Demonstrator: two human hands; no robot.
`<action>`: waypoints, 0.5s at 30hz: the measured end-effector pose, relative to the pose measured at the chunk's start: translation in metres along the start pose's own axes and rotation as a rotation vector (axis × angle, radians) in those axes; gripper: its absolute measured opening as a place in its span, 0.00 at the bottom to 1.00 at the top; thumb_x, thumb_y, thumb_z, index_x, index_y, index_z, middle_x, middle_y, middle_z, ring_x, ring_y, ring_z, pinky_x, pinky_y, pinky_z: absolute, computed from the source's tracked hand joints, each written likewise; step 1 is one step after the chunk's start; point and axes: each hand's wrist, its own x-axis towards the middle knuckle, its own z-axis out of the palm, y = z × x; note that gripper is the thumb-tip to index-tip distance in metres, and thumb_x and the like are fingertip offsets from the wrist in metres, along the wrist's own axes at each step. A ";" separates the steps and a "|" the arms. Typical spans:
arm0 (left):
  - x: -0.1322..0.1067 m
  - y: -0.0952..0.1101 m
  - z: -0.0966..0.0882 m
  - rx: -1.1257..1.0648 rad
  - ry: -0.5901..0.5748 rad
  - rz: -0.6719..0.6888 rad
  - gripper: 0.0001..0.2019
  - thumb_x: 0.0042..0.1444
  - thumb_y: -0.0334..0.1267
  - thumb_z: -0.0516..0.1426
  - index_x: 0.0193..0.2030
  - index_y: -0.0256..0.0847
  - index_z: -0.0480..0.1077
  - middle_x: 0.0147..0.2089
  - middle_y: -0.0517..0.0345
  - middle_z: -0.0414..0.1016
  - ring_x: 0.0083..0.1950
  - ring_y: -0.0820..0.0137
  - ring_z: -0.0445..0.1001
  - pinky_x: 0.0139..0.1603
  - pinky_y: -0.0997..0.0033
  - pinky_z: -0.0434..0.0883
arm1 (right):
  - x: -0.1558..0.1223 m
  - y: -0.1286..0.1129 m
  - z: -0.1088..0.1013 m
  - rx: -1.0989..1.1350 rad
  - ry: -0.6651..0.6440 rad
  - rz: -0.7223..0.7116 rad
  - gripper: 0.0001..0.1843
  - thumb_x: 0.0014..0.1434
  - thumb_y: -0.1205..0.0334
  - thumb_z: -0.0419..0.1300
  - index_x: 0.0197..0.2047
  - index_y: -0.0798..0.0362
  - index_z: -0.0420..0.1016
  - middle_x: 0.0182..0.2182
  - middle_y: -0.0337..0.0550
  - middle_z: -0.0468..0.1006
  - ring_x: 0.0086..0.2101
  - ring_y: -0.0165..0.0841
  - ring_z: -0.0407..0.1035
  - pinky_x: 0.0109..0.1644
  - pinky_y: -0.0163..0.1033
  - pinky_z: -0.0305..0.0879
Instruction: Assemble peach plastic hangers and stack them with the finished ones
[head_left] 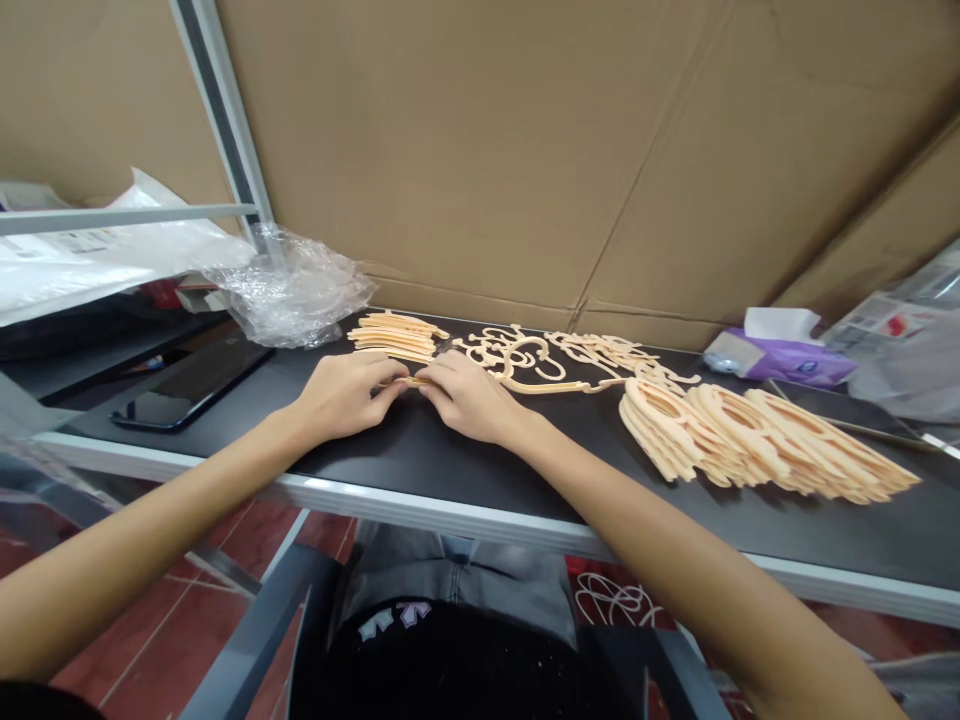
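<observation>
My left hand (346,394) and my right hand (471,398) meet just above the black tabletop (450,462). Between their pinched fingertips is a thin beige plastic hanger piece (414,381), mostly hidden by the fingers. Right behind the hands lies a neat row of slim curved beige strips (394,337). Loose beige hanger hooks (546,360) spread out to the right of it, with a longer curved hanger arm (551,386) in front. Farther right, flat looped beige hanger parts (750,435) rest in overlapping stacks.
Crumpled clear plastic wrap (296,290) and a dark phone (193,380) lie to the left, beside a metal frame post (229,110). A purple tissue pack (787,352) stands at the back right. Cardboard (465,150) walls the rear; the table's metal edge (442,510) runs in front.
</observation>
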 end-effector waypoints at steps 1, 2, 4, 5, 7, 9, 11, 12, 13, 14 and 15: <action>0.000 0.000 0.000 0.004 -0.008 -0.010 0.13 0.65 0.43 0.53 0.43 0.41 0.78 0.42 0.55 0.82 0.40 0.65 0.78 0.37 0.69 0.67 | 0.000 0.000 -0.001 -0.007 0.006 -0.003 0.10 0.67 0.67 0.54 0.44 0.56 0.77 0.40 0.52 0.77 0.43 0.39 0.68 0.50 0.46 0.68; 0.000 0.000 -0.001 0.009 -0.011 -0.020 0.14 0.66 0.43 0.52 0.43 0.41 0.77 0.41 0.55 0.82 0.40 0.65 0.78 0.36 0.69 0.67 | 0.001 -0.001 -0.001 -0.018 0.018 -0.011 0.10 0.67 0.67 0.54 0.45 0.56 0.77 0.40 0.52 0.77 0.43 0.40 0.69 0.51 0.46 0.68; 0.000 -0.002 -0.001 0.019 0.012 -0.042 0.15 0.66 0.43 0.51 0.43 0.40 0.77 0.40 0.54 0.82 0.39 0.65 0.78 0.36 0.69 0.67 | 0.001 -0.003 -0.004 -0.041 0.062 -0.044 0.10 0.66 0.68 0.55 0.45 0.56 0.77 0.42 0.52 0.77 0.44 0.40 0.69 0.52 0.47 0.68; 0.000 -0.003 -0.002 0.023 0.031 -0.051 0.16 0.67 0.44 0.50 0.43 0.40 0.77 0.40 0.53 0.82 0.38 0.65 0.78 0.37 0.69 0.67 | 0.002 -0.004 -0.006 -0.056 0.092 -0.060 0.10 0.66 0.68 0.55 0.45 0.56 0.77 0.43 0.53 0.77 0.45 0.41 0.69 0.53 0.48 0.68; 0.000 -0.007 -0.002 0.028 0.062 -0.071 0.17 0.67 0.45 0.50 0.44 0.39 0.77 0.39 0.52 0.82 0.38 0.65 0.78 0.38 0.69 0.68 | 0.003 -0.006 -0.012 -0.089 0.155 -0.083 0.10 0.65 0.68 0.55 0.45 0.55 0.77 0.44 0.54 0.78 0.46 0.42 0.69 0.52 0.50 0.67; 0.000 -0.011 -0.002 0.017 0.065 -0.101 0.17 0.66 0.46 0.50 0.44 0.38 0.77 0.39 0.52 0.81 0.36 0.65 0.77 0.38 0.69 0.67 | 0.003 -0.007 -0.022 -0.122 0.208 -0.105 0.10 0.66 0.67 0.54 0.42 0.55 0.77 0.43 0.53 0.79 0.44 0.42 0.69 0.49 0.50 0.67; 0.000 -0.015 -0.004 -0.007 0.044 -0.145 0.17 0.65 0.46 0.50 0.44 0.38 0.76 0.39 0.52 0.81 0.35 0.66 0.77 0.37 0.69 0.67 | 0.004 -0.006 -0.035 -0.146 0.267 -0.122 0.10 0.66 0.66 0.54 0.39 0.53 0.78 0.38 0.50 0.80 0.40 0.40 0.70 0.46 0.48 0.66; 0.000 -0.017 -0.005 -0.021 0.034 -0.170 0.17 0.64 0.46 0.51 0.44 0.38 0.76 0.39 0.53 0.81 0.34 0.66 0.76 0.36 0.70 0.67 | 0.003 -0.003 -0.043 -0.157 0.312 -0.112 0.10 0.66 0.66 0.54 0.37 0.52 0.77 0.36 0.48 0.80 0.38 0.39 0.70 0.45 0.47 0.66; 0.000 -0.019 -0.006 -0.037 0.032 -0.194 0.17 0.64 0.47 0.51 0.44 0.39 0.76 0.38 0.54 0.81 0.33 0.67 0.76 0.36 0.70 0.67 | 0.002 0.000 -0.052 -0.168 0.367 -0.082 0.10 0.66 0.65 0.55 0.36 0.52 0.77 0.34 0.47 0.80 0.36 0.38 0.70 0.44 0.47 0.65; 0.000 -0.020 -0.007 -0.055 0.035 -0.214 0.17 0.63 0.47 0.51 0.43 0.39 0.76 0.37 0.55 0.81 0.32 0.68 0.75 0.36 0.71 0.66 | 0.000 0.004 -0.060 -0.178 0.425 -0.025 0.10 0.66 0.63 0.55 0.36 0.52 0.77 0.32 0.46 0.79 0.36 0.38 0.70 0.44 0.47 0.65; 0.000 -0.022 -0.008 -0.077 0.043 -0.230 0.17 0.63 0.47 0.52 0.43 0.39 0.76 0.36 0.55 0.80 0.32 0.68 0.74 0.35 0.71 0.66 | -0.002 0.009 -0.068 -0.186 0.468 0.048 0.11 0.66 0.62 0.55 0.36 0.52 0.78 0.32 0.46 0.79 0.35 0.38 0.70 0.44 0.47 0.65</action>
